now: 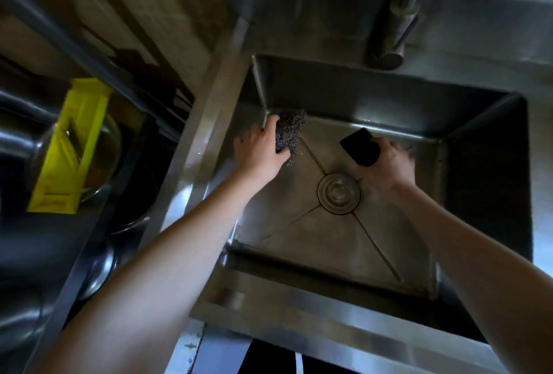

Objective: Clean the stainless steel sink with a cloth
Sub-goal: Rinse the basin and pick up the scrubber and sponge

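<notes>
Both arms reach down, forward; left hand (257, 153) grips steel scourer (291, 133); right hand (387, 165) grips dark pad (360, 146).

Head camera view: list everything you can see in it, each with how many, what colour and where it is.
sink: 1, steel grey, centre of view
drain strainer: 1, steel grey, middle of the sink floor
faucet: 1, steel grey, behind the sink, at the top
steel wool scourer: 1, dark grey, far left corner of the basin
black pad: 1, black, over the far sink floor; pad or cloth, cannot tell
yellow plastic piece: 1, yellow, left of the sink
glass bowl: 1, clear, behind the yellow plastic piece
left grip: 1, bare hand, holds the steel wool scourer
right grip: 1, bare hand, blurred, holds the black pad
</notes>
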Demonstrator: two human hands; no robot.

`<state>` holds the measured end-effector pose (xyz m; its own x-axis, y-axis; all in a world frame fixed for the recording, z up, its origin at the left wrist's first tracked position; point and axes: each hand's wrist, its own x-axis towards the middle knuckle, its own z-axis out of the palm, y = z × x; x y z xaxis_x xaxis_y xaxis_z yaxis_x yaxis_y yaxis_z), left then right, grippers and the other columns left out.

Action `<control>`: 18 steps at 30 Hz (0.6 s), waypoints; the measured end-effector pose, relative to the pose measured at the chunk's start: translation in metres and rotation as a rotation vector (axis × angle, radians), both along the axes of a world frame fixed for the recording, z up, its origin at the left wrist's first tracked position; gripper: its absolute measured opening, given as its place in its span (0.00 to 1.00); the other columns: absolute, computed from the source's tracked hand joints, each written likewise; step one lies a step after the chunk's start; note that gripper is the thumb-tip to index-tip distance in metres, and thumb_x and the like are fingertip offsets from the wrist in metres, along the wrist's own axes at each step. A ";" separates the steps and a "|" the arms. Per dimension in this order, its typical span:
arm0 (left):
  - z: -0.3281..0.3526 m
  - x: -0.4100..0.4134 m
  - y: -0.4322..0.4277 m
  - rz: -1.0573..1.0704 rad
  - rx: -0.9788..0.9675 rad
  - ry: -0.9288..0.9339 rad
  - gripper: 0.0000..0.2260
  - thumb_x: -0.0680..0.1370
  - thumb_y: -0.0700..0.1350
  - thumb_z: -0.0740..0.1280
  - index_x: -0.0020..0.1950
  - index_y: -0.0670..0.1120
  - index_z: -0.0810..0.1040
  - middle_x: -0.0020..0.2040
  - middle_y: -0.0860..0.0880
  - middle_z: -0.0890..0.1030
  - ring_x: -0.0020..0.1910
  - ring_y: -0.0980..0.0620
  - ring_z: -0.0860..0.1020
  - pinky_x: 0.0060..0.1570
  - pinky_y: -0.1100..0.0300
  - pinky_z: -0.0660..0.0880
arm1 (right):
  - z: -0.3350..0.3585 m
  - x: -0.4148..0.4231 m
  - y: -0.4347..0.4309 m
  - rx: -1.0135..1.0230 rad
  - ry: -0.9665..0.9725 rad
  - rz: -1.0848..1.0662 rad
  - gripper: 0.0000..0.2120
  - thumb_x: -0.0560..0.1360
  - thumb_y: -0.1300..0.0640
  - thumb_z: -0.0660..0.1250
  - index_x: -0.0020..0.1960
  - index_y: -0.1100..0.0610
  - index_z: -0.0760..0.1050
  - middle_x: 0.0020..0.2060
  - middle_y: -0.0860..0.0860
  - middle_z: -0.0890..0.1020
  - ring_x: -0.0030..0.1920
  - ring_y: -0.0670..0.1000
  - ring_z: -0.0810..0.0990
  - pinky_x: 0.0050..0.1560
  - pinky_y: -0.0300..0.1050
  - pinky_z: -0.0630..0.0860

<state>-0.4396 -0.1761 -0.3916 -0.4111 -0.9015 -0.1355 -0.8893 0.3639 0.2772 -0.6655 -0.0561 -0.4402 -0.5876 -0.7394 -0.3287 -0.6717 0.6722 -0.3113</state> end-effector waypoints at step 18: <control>0.155 0.102 0.017 0.127 -0.128 0.066 0.25 0.72 0.56 0.66 0.67 0.53 0.64 0.58 0.44 0.76 0.58 0.40 0.73 0.56 0.45 0.67 | 0.169 0.098 -0.017 -0.350 -0.044 0.220 0.30 0.67 0.49 0.71 0.67 0.49 0.69 0.57 0.53 0.72 0.57 0.55 0.69 0.54 0.47 0.69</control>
<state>-0.3372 -0.1589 -0.2362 -0.2972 -0.9548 0.0068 -0.9116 0.2859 0.2953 -0.5673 -0.0729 -0.2714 -0.3940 -0.9174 -0.0569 -0.7683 0.3627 -0.5274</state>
